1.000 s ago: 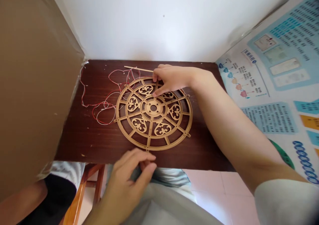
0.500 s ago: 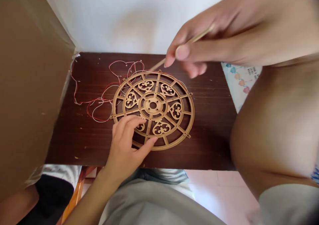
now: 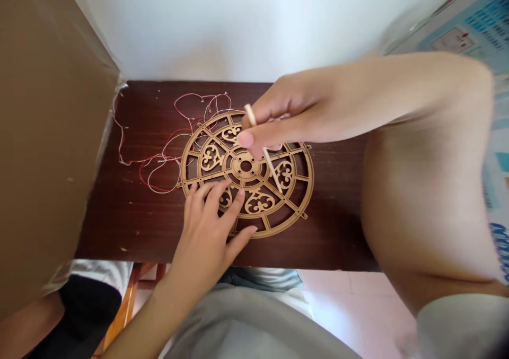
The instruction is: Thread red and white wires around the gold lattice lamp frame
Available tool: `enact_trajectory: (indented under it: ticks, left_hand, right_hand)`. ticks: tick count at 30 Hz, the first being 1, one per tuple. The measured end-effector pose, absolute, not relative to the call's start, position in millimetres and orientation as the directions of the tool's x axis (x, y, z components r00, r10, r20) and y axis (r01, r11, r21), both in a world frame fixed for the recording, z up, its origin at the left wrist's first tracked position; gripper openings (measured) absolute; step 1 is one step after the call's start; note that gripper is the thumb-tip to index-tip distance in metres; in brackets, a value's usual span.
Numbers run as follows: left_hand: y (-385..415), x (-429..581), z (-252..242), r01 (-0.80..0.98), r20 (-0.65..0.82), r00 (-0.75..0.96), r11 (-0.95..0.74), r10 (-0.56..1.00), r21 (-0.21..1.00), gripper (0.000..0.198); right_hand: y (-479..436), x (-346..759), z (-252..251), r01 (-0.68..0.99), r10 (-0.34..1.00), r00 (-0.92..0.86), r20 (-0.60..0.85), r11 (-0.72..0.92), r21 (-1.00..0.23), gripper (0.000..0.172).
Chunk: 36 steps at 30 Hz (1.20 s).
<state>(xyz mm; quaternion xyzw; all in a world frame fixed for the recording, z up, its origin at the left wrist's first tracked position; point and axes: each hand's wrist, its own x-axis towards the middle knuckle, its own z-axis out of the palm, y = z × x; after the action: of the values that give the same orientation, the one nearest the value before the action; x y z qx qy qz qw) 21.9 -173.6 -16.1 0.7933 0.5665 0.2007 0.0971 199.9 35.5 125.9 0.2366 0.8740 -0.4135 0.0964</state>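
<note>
While a round, flat, wood-coloured lattice (image 3: 245, 177) with heart-shaped scrollwork is lying on the dark, wood-grained table (image 3: 151, 226), the left hand (image 3: 210, 234) is spreading its fingers over the near-left rim. The right hand (image 3: 294, 110), wrist bent, is pinching a slim wooden stick (image 3: 271, 166) slantwise above, hiding the far rim; whether its tip is touching is unclear. Thin red-and-white wires (image 3: 163, 158) are curling beside the lattice.

This is an indoor work booth, its tabletop (image 3: 334, 210) flanked by panels (image 3: 47, 136).

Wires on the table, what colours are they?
Red and white; the wires show best in the head view.
</note>
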Motion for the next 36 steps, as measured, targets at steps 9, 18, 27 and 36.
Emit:
enact_trajectory:
  ticks: [9, 18, 27, 36]
  left_hand:
    - [-192, 39, -13, 0.805, 0.101, 0.188, -0.212, 0.977, 0.555, 0.06]
    - [-196, 47, -15, 0.821, 0.116, 0.094, -0.142, 0.989, 0.553, 0.053]
    - [-214, 45, -8, 0.791, 0.092, 0.076, -0.116, 0.993, 0.601, 0.05]
    - [-224, 30, -7, 0.786, 0.162, 0.076, -0.159, 0.984, 0.597, 0.03]
  right_hand:
    - [33, 183, 111, 0.621, 0.439, -0.782, -0.442, 0.494, -0.608, 0.046]
    - [31, 184, 110, 0.597, 0.423, -0.802, -0.421, 0.566, -0.569, 0.057]
    - [35, 185, 102, 0.611, 0.458, -0.791, -0.405, 0.596, -0.521, 0.05]
    - [34, 178, 100, 0.658, 0.495, -0.748, -0.441, 0.635, -0.404, 0.047]
